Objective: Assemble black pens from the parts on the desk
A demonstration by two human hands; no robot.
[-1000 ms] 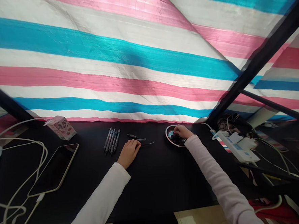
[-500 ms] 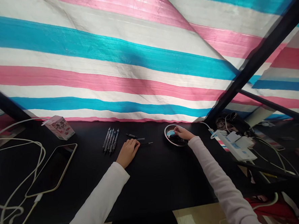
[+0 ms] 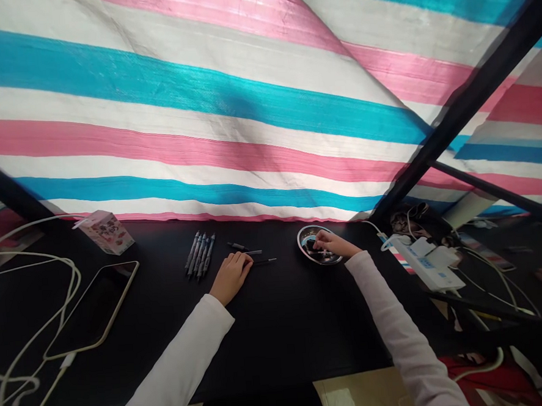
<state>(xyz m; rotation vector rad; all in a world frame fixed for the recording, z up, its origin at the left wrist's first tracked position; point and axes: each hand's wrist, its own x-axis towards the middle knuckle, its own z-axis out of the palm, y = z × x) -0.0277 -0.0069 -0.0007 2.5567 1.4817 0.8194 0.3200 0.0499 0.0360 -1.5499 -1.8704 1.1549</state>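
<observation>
My left hand rests on the black table with its fingers closed. From under its fingertips a thin dark pen refill with a light tip sticks out to the right. Just beyond lie a dark pen barrel part and a clear tube-like pen piece. My right hand reaches into a round shiny metal bowl, thumb and fingers pinched together. What the pinch holds is too small to make out. Several pens lie side by side left of my left hand.
A phone with a white cable lies at the left, near a small pink box. A white power strip with plugs sits at the right. Striped sheeting hangs behind the table, beside a black frame bar.
My right hand has shifted slightly right and its fingers have changed position in the bowl, with more of the bowl's inside showing. My left hand has stayed in place.
</observation>
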